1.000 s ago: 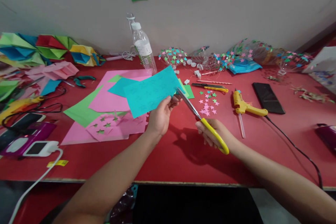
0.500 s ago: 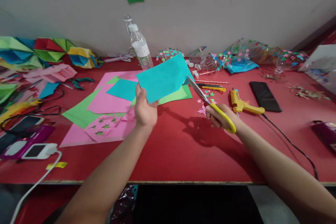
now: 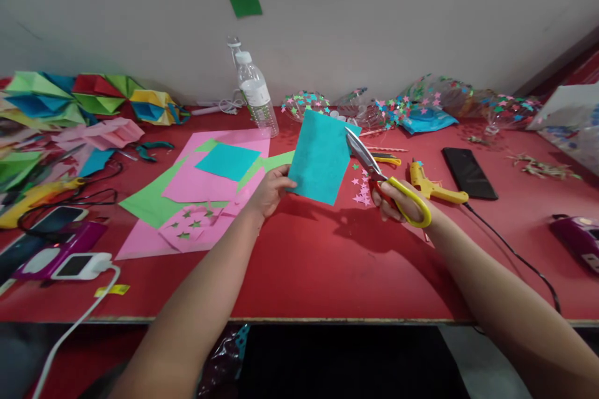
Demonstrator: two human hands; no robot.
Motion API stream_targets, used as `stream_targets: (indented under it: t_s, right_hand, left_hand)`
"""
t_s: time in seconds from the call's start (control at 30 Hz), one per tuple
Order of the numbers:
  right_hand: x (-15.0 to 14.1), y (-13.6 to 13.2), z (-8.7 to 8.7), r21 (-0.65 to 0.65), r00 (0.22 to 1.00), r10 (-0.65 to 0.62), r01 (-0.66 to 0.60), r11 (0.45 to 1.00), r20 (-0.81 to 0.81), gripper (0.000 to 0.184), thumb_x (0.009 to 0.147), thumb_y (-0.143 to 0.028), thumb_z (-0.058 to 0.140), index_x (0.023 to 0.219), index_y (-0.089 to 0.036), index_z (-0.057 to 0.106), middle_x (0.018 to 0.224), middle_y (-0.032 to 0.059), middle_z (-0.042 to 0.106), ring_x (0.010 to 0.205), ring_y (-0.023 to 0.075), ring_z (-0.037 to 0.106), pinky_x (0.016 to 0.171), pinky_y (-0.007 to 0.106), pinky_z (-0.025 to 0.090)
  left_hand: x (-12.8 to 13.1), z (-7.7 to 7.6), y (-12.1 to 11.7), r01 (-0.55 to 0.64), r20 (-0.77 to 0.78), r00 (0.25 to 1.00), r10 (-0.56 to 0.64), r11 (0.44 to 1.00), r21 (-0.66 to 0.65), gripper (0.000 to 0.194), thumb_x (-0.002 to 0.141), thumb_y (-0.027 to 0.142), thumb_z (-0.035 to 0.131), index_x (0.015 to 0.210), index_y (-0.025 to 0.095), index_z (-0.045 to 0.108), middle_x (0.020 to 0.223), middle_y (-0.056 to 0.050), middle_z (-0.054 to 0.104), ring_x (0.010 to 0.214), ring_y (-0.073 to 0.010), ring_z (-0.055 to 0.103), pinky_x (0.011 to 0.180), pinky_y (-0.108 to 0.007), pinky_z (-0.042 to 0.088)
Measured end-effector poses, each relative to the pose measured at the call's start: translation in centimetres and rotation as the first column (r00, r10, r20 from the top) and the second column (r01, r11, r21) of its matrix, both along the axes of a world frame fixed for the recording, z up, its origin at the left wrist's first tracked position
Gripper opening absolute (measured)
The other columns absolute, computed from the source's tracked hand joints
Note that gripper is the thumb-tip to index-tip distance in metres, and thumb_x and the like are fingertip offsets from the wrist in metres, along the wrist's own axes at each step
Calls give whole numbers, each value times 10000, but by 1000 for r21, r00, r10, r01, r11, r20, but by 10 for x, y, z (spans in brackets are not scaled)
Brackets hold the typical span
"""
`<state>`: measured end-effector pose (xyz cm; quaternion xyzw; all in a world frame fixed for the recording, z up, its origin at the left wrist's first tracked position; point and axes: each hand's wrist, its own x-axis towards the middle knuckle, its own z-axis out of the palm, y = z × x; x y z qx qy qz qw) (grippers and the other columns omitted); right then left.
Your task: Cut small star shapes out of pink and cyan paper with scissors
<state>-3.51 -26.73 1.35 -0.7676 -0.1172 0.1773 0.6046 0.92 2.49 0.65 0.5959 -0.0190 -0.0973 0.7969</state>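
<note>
My left hand [image 3: 271,190] pinches the lower left edge of a turquoise sheet of paper [image 3: 321,159], lifted above the table and tilted. In my right hand [image 3: 397,199] is a pair of scissors [image 3: 407,202] with yellow and red handles. Their blade tips touch or overlap the sheet's upper right edge. Beneath and left of my left hand lie pink paper [image 3: 201,184], green paper [image 3: 147,202] and a smaller turquoise piece [image 3: 228,162]. Pink paper with star-shaped holes [image 3: 191,224] is near my left forearm. Small pink paper stars [image 3: 361,190] lie by the scissors.
A yellow glue gun [image 3: 435,187] and a black phone [image 3: 469,173] lie at right. Clear bottles [image 3: 256,96] stand at the back, near star-covered clear plastic pieces [image 3: 306,105]. Folded paper shapes [image 3: 96,96], pliers [image 3: 154,148] and cabled devices [image 3: 77,266] occupy the left.
The turquoise sheet has turned more upright and shifted right, uncovering the smaller turquoise piece. My left hand now grips its lower left edge. The scissors have moved slightly right.
</note>
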Motion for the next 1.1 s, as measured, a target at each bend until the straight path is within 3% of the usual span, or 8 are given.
stream_targets:
  t_s: [0.13,0.33,0.6,0.87,1.1]
  right_hand:
    - [-4,3,8,-101,991,128,-123,987,39,510,860,-660,486,675,-189,549,342,-69,420,374,108,494,473,239,421]
    - [-12,14,11,-158,987,159,-155,975,14,566,811,-720,516,650,-179,550,361,-56,442,370,98,470,415,223,371]
    - [-21,19,2,-52,988,154,-155,987,-29,534,908,-670,408,746,-178,539,378,-79,430,334,79,388,443,226,412]
    - [-23,16,17,-108,976,217,-216,970,3,547,885,-681,428,764,-170,581,441,-47,457,397,95,450,395,209,367]
    - [-17,12,17,-236,992,124,-116,965,17,532,815,-690,525,691,-174,571,412,-42,470,354,83,417,368,211,335]
  left_hand:
    - [-6,0,1,101,-86,991,-98,994,34,251,504,228,771,739,160,713,695,-62,732,591,-205,666,585,-319,532]
    - [-17,5,-5,23,-117,993,-25,1000,-20,397,533,315,850,886,178,731,840,-90,766,673,-237,709,633,-362,582]
    - [-23,0,-15,-189,167,972,165,972,141,380,608,407,839,881,162,741,949,-98,765,897,-284,709,841,-408,558]
    - [-25,4,-11,-151,225,969,97,960,235,327,669,430,793,878,181,758,947,-88,766,882,-281,706,837,-406,554]
    - [-18,9,2,-183,291,954,69,904,386,364,663,481,775,845,167,757,881,-91,767,841,-300,700,744,-379,551]
